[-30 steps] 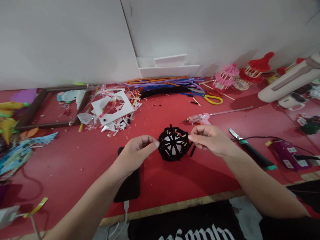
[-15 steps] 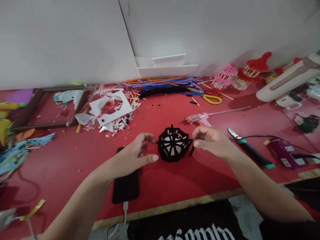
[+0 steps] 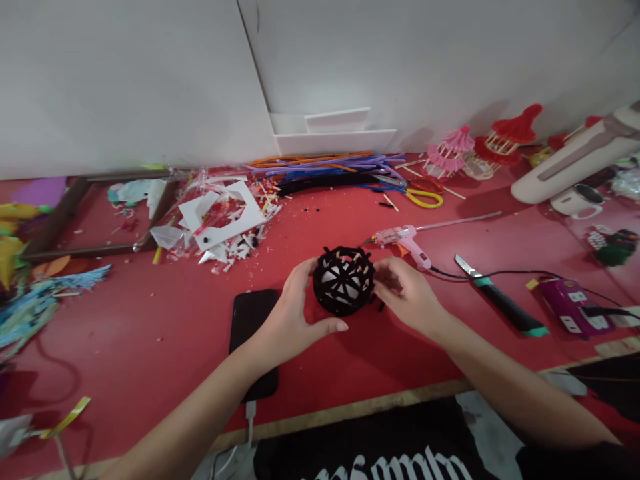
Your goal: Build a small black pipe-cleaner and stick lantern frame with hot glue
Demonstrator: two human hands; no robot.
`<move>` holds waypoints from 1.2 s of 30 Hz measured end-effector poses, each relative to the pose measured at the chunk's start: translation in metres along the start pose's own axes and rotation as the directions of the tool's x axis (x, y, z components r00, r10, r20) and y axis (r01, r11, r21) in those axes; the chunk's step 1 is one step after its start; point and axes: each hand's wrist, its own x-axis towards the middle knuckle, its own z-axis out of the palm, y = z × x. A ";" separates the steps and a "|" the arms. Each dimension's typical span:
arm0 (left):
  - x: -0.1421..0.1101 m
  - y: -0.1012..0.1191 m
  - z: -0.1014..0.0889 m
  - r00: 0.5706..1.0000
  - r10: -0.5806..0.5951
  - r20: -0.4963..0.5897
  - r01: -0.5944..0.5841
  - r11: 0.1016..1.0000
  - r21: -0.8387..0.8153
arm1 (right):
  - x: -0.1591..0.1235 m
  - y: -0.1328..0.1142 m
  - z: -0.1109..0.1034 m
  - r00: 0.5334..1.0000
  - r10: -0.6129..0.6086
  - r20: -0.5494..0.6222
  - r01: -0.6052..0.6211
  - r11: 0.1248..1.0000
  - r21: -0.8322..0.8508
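Observation:
A small round frame, wrapped in black fuzzy stems with spokes over a white base, stands on the red table. Short pale stick ends poke up around its rim. My left hand curves around its left side, fingers against the rim and the thumb stretched out in front, apart from it. With curled fingers, my right hand grips the frame's right edge; its fingertips are partly hidden. A short black piece shows just below the right fingers. Behind the frame lies a pink glue gun with a clear glue stick.
A black phone with a white cable lies under my left wrist. To the right are a utility knife and a purple power strip. Yellow-handled scissors, coloured fuzzy stems and scraps lie at the back.
Both hands have closed in on the black frame from its sides. The frame has shifted slightly up and left and has turned a little. The glue gun's handle is now uncovered.

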 end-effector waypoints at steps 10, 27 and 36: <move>-0.006 -0.001 -0.002 0.997 0.076 -0.011 -0.075 0.993 0.096 | -0.005 0.011 -0.012 0.963 -0.268 -0.017 0.266 0.960 -0.082; 0.002 -0.001 0.003 0.985 0.174 -0.021 -0.164 0.957 0.239 | -0.011 0.012 -0.005 0.951 -0.303 0.057 0.308 0.947 -0.091; -0.001 -0.005 0.030 0.958 0.217 -0.189 -0.154 0.942 0.298 | -0.029 0.000 0.015 0.949 -0.286 -0.132 0.258 0.946 -0.198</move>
